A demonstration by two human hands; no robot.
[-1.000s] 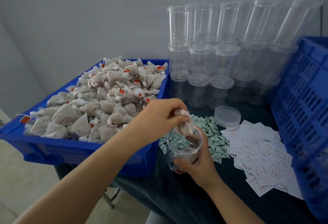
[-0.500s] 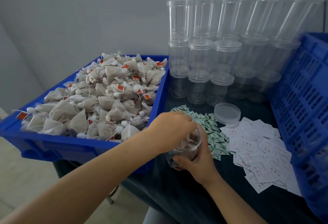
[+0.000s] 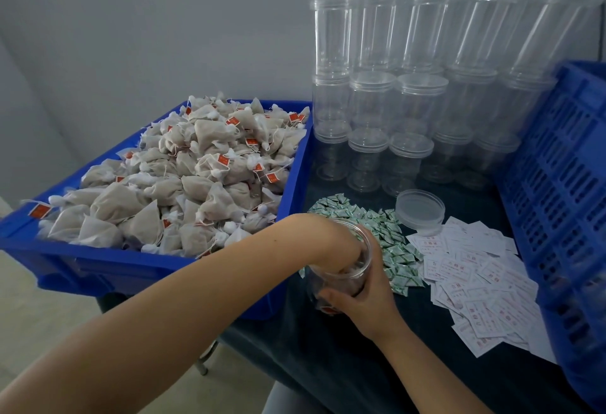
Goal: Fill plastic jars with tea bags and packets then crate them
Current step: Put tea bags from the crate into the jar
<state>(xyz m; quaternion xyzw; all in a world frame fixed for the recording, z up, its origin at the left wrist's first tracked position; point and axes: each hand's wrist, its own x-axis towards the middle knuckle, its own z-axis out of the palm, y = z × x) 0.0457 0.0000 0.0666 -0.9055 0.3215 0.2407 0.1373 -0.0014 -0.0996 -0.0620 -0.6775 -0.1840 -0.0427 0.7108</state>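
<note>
Left hand (image 3: 341, 243) has sunk from the jar (image 3: 341, 269) mouth down inside it.
Its fingers are hidden behind the plastic (grip cannot be told); right hand (image 3: 364, 299) wraps the jar on the counter (image 3: 328, 364). Red print on white slips (image 3: 475, 285) right of the hands is unreadable.

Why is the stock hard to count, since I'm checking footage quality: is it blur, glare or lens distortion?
Head view: the wide lens bends the stacked clear jars so the right ones lean outward; they are see-through against a grey wall, with soft edges. Head view: light is dim and even, with no strong glare. Head view: the blue crate at right is smeared; the left hand inside the held jar is blurred.
</note>
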